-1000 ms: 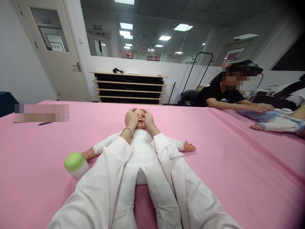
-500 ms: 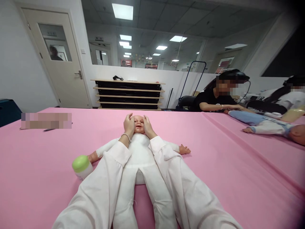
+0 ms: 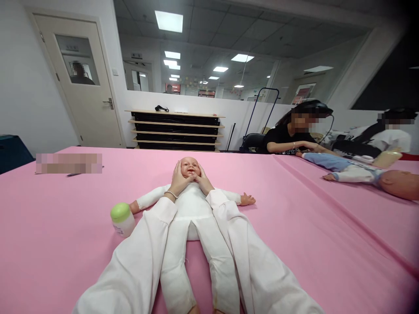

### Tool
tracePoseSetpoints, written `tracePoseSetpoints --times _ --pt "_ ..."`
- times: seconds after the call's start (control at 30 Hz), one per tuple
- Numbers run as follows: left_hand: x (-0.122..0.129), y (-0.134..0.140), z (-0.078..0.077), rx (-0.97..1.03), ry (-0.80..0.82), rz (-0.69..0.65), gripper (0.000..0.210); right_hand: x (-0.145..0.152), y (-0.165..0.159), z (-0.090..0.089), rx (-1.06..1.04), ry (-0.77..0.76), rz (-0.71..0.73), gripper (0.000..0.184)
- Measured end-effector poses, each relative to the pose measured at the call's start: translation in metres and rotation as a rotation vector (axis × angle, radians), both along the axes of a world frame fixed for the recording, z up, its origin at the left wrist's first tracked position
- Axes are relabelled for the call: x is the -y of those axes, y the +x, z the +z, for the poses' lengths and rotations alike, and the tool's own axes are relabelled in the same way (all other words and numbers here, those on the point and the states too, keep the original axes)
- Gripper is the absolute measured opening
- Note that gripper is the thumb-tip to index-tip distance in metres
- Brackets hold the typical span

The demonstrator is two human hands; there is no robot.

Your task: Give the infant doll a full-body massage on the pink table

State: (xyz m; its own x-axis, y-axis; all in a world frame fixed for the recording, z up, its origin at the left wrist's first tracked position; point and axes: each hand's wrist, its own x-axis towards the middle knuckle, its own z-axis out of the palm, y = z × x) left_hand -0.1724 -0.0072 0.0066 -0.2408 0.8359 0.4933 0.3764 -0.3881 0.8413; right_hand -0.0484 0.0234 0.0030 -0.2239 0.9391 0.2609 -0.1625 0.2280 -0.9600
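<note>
A baby doll [image 3: 193, 209] in a white cloth body lies face up on the pink cloth, its head away from me and its arms spread. My left hand [image 3: 179, 179] cups the left side of its face, and my right hand [image 3: 203, 179] cups the right side. Both thumbs rest at the chin, just under the mouth, with their tips close together. The fingers curve along the cheeks and sides of the head; some tips are hidden behind it. A jar with a green lid [image 3: 122, 220] stands beside the doll's hand on the left.
A pink cloth [image 3: 65, 244] covers the table. A blurred-out patch [image 3: 68, 163] lies at the far left. On the right, a co-worker [image 3: 294, 131] handles another doll [image 3: 353, 168] in blue and white. Shelves [image 3: 176, 128] stand behind the table.
My hands have slid down from the sides of the doll's forehead to its cheeks and jaw. The thumbs have come together at the chin. The view has shifted slightly.
</note>
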Motion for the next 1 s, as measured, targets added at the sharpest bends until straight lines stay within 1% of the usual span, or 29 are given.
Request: tracePoseSetpoints --times 0.07,0.13,0.3,0.4,0.47,0.57,0.63,0.7,0.77,0.83,0.93,1.0 --pt "0.001 0.0 0.0 0.022 -0.002 -0.008 0.096 0.004 0.0 0.004 0.004 -0.071 0.011 0.092" --pt "0.002 -0.002 0.001 0.048 -0.001 -0.026 0.097 0.007 0.0 0.007 -0.006 -0.097 0.021 0.091" --pt "0.0 -0.005 -0.002 0.069 0.004 -0.065 0.09 0.006 0.003 0.006 0.013 -0.03 -0.012 0.084" --pt "-0.001 -0.007 -0.005 0.107 -0.003 -0.091 0.088 0.003 0.003 0.003 -0.004 -0.039 -0.005 0.085" --pt "-0.002 -0.008 -0.006 0.155 -0.014 -0.115 0.083 0.0 0.002 0.001 -0.026 -0.063 0.003 0.083" --pt "-0.003 -0.008 -0.006 0.2 -0.026 -0.139 0.074 -0.004 0.001 -0.003 -0.051 -0.068 -0.015 0.076" --pt "-0.002 -0.008 -0.004 0.212 -0.035 -0.133 0.067 -0.006 0.001 -0.004 -0.064 -0.061 -0.021 0.07" --pt "-0.002 -0.008 -0.003 0.229 -0.058 -0.122 0.06 -0.006 0.002 -0.005 -0.082 -0.054 0.004 0.064" --pt "-0.001 -0.008 -0.002 0.241 -0.077 -0.119 0.055 -0.005 0.003 -0.004 -0.084 -0.045 0.014 0.062" --pt "-0.001 -0.008 -0.002 0.224 -0.078 -0.129 0.059 -0.003 0.003 -0.003 -0.056 -0.025 -0.001 0.066" --pt "0.0 -0.009 -0.004 0.137 -0.043 -0.149 0.083 -0.001 0.003 -0.001 -0.015 0.013 -0.008 0.077" --pt "0.0 -0.009 -0.005 0.084 -0.024 -0.142 0.095 -0.001 0.003 -0.001 -0.005 0.021 -0.013 0.08"
